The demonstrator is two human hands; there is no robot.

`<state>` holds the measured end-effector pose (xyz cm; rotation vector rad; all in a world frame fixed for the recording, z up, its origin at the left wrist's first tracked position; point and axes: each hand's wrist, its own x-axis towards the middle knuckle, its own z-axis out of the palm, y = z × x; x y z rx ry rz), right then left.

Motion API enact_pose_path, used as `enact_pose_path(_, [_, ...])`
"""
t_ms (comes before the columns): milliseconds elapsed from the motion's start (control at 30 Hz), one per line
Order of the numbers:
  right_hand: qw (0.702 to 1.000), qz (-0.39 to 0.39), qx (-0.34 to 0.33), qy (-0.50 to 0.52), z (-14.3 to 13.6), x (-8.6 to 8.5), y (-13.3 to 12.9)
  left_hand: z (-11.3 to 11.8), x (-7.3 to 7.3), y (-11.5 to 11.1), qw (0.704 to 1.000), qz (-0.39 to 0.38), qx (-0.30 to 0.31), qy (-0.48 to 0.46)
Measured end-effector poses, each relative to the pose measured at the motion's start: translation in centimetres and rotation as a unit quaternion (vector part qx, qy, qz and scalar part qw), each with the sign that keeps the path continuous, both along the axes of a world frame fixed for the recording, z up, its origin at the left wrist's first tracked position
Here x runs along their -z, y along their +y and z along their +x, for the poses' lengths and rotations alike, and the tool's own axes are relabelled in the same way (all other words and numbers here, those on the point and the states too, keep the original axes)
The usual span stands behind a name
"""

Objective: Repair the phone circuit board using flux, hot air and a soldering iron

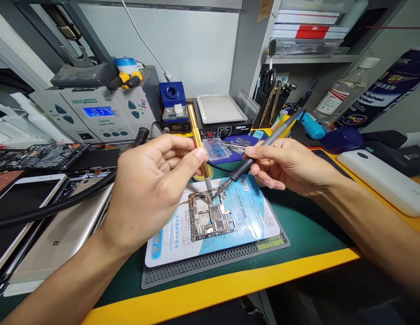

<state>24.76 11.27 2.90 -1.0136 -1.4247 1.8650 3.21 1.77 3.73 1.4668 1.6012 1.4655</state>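
A phone circuit board (214, 219) lies on a white and blue card (253, 221), which rests on a grey perforated mat (213, 266). My left hand (155, 180) is closed round a gold pen-like tool (196, 131), its narrow grey tip pointing down at the board's upper part. From the right, my right hand (280, 162) holds a soldering iron (243, 169) between thumb and fingers, slanted down to the left. The iron's tip is beside the gold tool's tip at the board's top edge. Whether the tips touch the board cannot be made out.
Phones (57, 234) and a black hose (61, 210) lie at the left, before a hot-air station (101, 110). Behind the card are an iron stand (172, 95) and a heating plate (223, 110). A bottle (341, 95), a spray can (379, 97) and a white device (382, 180) are at the right.
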Motion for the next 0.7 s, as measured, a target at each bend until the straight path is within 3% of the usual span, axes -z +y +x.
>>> enact_pose_path(700, [1.0,0.003,0.003,0.003,-0.15,-0.42,-0.31,0.1,0.04,0.26,1.0,-0.002,-0.002,0.007])
